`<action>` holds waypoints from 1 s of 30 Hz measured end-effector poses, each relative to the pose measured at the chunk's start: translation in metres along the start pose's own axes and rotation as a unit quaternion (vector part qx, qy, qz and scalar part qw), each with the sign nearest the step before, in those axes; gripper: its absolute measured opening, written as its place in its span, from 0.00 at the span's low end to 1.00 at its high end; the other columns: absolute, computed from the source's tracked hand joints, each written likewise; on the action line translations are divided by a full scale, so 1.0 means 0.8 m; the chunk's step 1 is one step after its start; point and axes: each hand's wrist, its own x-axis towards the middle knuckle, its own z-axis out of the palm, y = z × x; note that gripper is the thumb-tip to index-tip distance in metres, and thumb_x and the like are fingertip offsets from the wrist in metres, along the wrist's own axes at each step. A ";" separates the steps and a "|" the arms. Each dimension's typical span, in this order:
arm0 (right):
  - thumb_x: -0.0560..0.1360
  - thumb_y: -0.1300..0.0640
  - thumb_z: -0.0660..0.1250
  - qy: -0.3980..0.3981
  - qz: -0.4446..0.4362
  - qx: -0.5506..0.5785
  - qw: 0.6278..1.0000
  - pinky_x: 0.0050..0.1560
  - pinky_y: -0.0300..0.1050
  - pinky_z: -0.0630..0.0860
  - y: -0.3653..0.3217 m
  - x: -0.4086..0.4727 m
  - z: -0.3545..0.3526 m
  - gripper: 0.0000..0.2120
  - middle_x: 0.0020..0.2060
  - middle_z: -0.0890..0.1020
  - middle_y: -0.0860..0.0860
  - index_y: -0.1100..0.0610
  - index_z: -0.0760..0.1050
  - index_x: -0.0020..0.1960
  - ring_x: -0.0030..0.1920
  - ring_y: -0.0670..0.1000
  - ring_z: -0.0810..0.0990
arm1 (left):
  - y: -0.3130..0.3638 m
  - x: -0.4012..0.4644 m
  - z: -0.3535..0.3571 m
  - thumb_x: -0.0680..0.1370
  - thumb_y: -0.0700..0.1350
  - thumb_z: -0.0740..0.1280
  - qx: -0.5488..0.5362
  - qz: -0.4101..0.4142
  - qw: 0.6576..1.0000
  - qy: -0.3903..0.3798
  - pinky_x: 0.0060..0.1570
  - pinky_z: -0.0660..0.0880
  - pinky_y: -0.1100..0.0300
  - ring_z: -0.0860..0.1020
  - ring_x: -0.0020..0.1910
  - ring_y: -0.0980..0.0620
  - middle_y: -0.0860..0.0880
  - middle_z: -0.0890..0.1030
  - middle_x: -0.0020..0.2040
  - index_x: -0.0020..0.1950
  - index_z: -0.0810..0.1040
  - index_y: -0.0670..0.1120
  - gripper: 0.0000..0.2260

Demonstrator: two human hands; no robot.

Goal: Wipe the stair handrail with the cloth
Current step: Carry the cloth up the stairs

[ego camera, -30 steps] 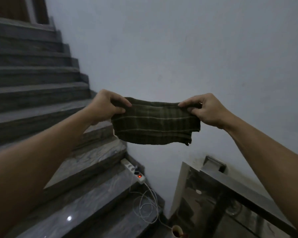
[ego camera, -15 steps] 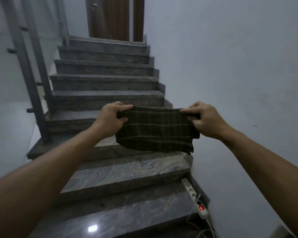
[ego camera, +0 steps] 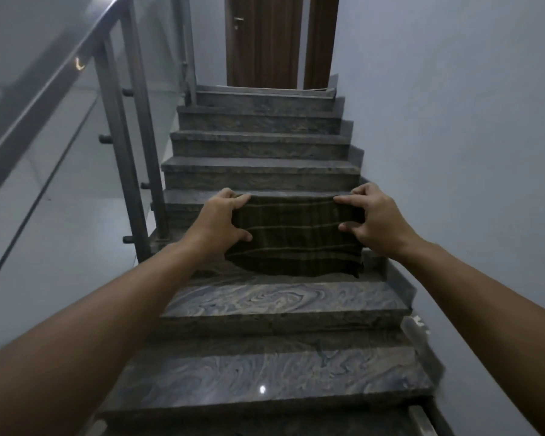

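Holding cloth [ego camera: 293,237], handrail [ego camera: 41,89] left, stairs [ego camera: 265,309] ahead

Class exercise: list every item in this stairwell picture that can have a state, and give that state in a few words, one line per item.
cloth: stretched flat between both hands, in the air over the steps.
left hand: gripping the cloth's left edge.
right hand: gripping the cloth's right edge.
handrail: untouched, off to the left, apart from the cloth.
door: shut, at the top of the stairs.
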 end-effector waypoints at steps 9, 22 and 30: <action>0.68 0.65 0.74 -0.019 -0.066 0.009 0.998 0.57 0.39 0.68 0.049 0.162 0.007 0.26 0.53 0.68 0.50 0.60 0.73 0.64 0.55 0.48 0.68 | -0.027 0.142 -0.034 0.70 0.37 0.73 0.096 -0.008 0.995 0.022 0.66 0.70 0.51 0.70 0.64 0.46 0.45 0.70 0.64 0.73 0.65 0.43 0.33; 0.69 0.66 0.72 -0.061 -0.112 0.063 0.990 0.61 0.44 0.69 0.045 0.431 -0.017 0.25 0.56 0.69 0.54 0.60 0.73 0.65 0.57 0.51 0.68 | -0.027 0.331 -0.154 0.70 0.38 0.74 0.166 -0.088 0.980 0.062 0.65 0.71 0.49 0.70 0.64 0.44 0.44 0.71 0.63 0.72 0.67 0.44 0.32; 0.69 0.67 0.72 -0.067 -0.123 0.096 0.985 0.62 0.42 0.68 0.014 0.583 0.024 0.25 0.57 0.68 0.53 0.59 0.73 0.65 0.57 0.49 0.67 | -0.091 0.435 -0.235 0.70 0.37 0.73 0.178 -0.097 0.976 0.075 0.64 0.73 0.48 0.71 0.62 0.45 0.45 0.71 0.61 0.72 0.67 0.44 0.32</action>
